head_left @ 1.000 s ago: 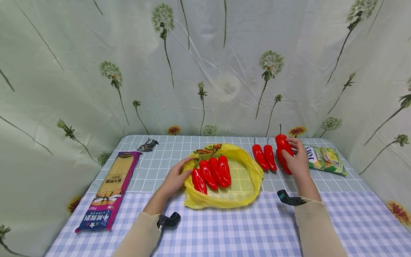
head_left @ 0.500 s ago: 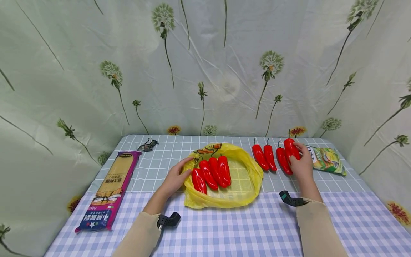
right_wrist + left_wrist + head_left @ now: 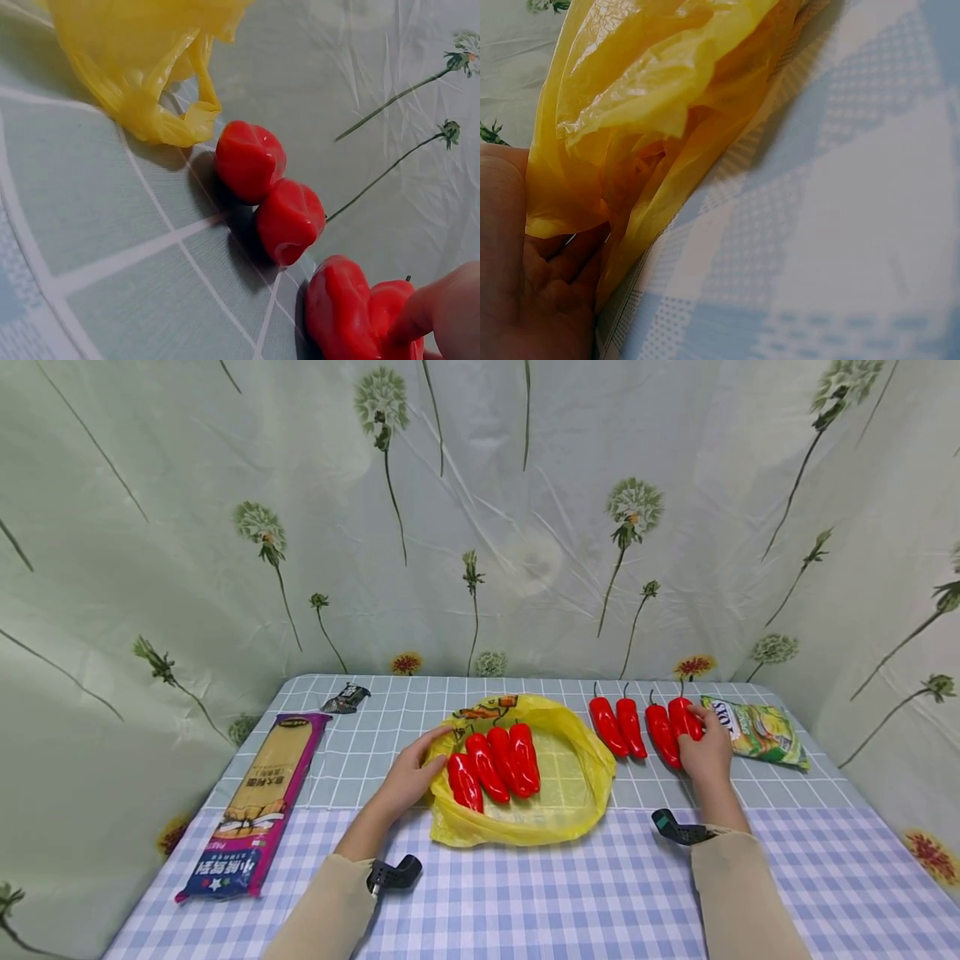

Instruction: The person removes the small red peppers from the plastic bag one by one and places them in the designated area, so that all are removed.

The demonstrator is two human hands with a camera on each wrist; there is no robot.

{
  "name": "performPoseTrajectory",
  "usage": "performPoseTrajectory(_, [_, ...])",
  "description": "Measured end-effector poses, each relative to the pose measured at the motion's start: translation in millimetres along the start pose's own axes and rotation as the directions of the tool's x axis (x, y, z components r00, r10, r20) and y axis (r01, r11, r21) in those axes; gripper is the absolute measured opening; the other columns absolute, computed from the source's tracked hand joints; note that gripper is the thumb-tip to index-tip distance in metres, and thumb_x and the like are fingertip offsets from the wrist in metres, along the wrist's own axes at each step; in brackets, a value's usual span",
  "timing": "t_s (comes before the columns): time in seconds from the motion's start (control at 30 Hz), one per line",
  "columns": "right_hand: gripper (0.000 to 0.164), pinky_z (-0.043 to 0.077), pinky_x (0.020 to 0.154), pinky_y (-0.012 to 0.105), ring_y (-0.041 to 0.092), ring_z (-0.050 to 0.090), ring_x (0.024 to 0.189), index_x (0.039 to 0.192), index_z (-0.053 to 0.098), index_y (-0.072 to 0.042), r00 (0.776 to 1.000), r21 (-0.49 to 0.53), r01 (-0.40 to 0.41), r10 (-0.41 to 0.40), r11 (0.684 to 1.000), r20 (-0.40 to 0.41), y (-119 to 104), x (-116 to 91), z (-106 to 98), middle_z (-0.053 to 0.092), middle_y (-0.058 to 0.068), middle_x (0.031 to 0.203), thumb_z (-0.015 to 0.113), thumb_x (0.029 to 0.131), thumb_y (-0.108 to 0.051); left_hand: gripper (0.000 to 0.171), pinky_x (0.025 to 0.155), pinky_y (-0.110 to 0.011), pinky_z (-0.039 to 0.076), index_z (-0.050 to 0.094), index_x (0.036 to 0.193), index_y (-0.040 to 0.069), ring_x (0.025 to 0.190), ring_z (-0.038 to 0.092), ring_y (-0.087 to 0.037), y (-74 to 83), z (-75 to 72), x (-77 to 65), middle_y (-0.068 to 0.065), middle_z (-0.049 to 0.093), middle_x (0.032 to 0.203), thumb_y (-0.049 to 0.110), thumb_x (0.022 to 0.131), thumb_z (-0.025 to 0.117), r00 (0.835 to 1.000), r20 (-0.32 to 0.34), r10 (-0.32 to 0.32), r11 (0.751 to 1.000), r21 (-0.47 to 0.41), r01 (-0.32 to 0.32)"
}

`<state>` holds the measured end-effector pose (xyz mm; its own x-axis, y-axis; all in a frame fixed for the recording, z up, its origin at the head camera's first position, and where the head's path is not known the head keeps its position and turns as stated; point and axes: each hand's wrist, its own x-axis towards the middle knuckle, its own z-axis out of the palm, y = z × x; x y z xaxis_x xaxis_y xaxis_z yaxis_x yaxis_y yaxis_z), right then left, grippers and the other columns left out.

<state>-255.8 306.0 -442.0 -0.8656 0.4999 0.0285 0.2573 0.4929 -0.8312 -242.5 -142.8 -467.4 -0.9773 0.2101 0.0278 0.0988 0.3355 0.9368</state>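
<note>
A yellow plastic bag (image 3: 525, 835) lies spread open mid-table, with several red peppers (image 3: 486, 768) lined up inside its left half. My left hand (image 3: 405, 777) holds the bag's left rim between thumb and fingers; in the left wrist view the fingers of that hand (image 3: 555, 300) are partly behind the yellow film. On the right, my right hand (image 3: 707, 752) grips a red pepper (image 3: 681, 717) by its side. Just left of it lies another red pepper (image 3: 662, 737), close alongside. Two more, a red pepper (image 3: 607, 727) and a slimmer red pepper (image 3: 631, 728), lie nearer the bag.
A green FOX'S candy bag (image 3: 761, 731) lies right of my right hand. At the left is a long purple-edged pasta packet (image 3: 258, 802), with a small black packet (image 3: 346, 699) behind it. A floral curtain (image 3: 480, 527) rises behind the table.
My right hand has carried its pepper rightward and then down, beside the third loose pepper that it overlapped before. The left hand and the bag stay in place.
</note>
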Motion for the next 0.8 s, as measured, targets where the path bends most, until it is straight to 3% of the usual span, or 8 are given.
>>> performPoseTrajectory(0.27, [0.064,0.041,0.111,0.063,0.048,0.033,0.141,0.155,0.031,-0.009,0.999,0.004,-0.024,0.024,1.000,0.034,2.2,2.0,1.2,0.033,0.028,0.156,0.047,0.094,0.001,0.051,0.123,-0.051,0.029,0.048,0.148,0.025,0.149,0.034,-0.033,-1.7,0.1,1.0,-0.008,0.039,0.160,0.011,0.100,0.054,1.000,0.001,0.001,1.000,-0.007,-0.001])
performPoseTrajectory(0.8, [0.063,0.038,0.114,0.062,0.050,0.034,0.138,0.156,0.028,-0.005,0.993,-0.014,0.004,-0.003,1.000,0.121,-2.8,-2.9,-0.1,0.032,0.032,0.154,0.043,0.095,-0.003,0.049,0.123,-0.051,0.030,0.049,0.147,0.025,0.149,0.035,-0.032,-0.8,-0.4,0.2,-0.008,0.040,0.160,0.012,0.100,0.055,1.000,0.007,0.004,1.000,-0.005,-0.004])
